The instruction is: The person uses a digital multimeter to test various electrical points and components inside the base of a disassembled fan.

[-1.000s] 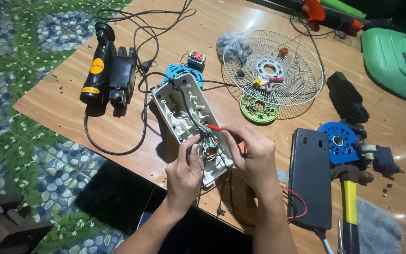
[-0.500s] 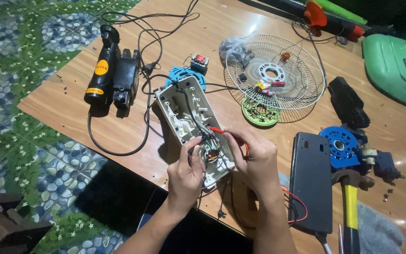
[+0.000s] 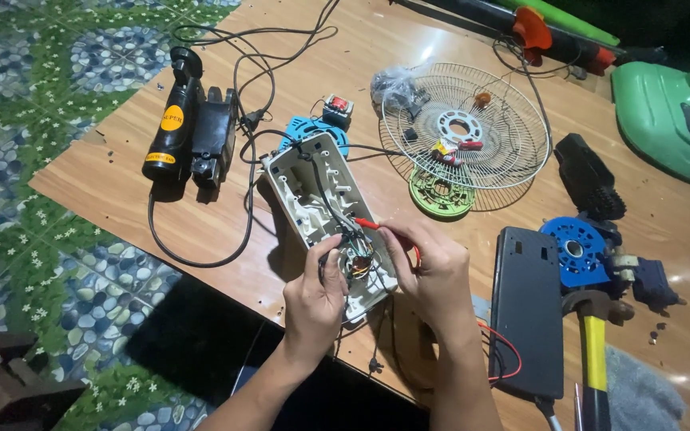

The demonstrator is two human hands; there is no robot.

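Note:
An opened white plastic housing lies on the wooden table with wires and a small wound part inside its near end. My left hand grips that near end and pinches the wires there. My right hand holds a thin red-handled tool whose tip points into the wiring. A black cable runs along the inside of the housing.
A black power tool with its cord lies at the left. A round wire fan guard, green ring, blue round parts, a black flat box, a yellow-handled hammer and a green base lie at the right.
Both hands stay on the housing's near end with only small finger movements. The view has shifted slightly.

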